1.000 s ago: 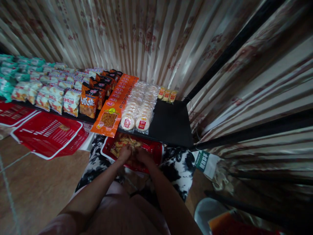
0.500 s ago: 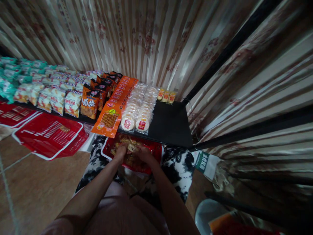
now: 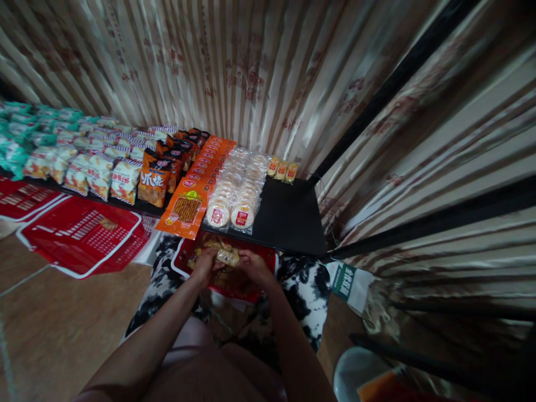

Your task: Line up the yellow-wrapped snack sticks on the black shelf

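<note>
From where I stand, the small, oblong, yellowish clear-wrapped packet (image 3: 228,257) sits between the person's two hands, just above the red plastic basket with a white rim (image 3: 173,262), which holds more such packets. Its long axis runs roughly from nine to three o'clock. The left hand (image 3: 204,265) has its grip closed about the nine o'clock end; the right hand (image 3: 254,267) pinches the three o'clock end, so neither is nearer. The flat black shelf (image 3: 288,218) lies at twelve to one o'clock from them, and three small golden packets (image 3: 282,170) line its far edge at one o'clock.
</note>
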Available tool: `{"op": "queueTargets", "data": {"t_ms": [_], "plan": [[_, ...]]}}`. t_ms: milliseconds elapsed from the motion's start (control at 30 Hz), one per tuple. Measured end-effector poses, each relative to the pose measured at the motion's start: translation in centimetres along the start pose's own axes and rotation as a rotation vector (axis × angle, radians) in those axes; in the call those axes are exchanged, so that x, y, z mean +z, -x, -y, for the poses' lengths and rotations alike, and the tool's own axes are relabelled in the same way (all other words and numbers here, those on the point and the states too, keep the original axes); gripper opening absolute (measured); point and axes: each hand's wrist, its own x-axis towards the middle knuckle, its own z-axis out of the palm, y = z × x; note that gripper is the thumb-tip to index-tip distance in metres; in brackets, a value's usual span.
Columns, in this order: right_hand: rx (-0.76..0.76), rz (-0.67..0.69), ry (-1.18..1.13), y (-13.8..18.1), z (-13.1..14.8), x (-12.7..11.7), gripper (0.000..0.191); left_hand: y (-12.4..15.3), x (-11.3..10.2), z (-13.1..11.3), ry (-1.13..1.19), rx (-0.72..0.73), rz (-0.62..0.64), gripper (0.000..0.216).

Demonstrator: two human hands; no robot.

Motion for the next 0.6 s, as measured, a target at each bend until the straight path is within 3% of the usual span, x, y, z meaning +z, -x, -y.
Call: {"op": "queueTargets", "data": {"t_ms": [300, 600], "plan": [[0.024, -0.088, -0.096, 1.8, 1.2, -0.9, 0.027, 1.7, 0.6, -0.4, 0.016, -0.021, 0.033, 0.004], [-0.027, -0.151, 0.078, 4.0, 2.9, -1.4, 0.024, 3.4, 1.5, -1.6, -0.083, -0.084, 0.147, 0.023]]}}
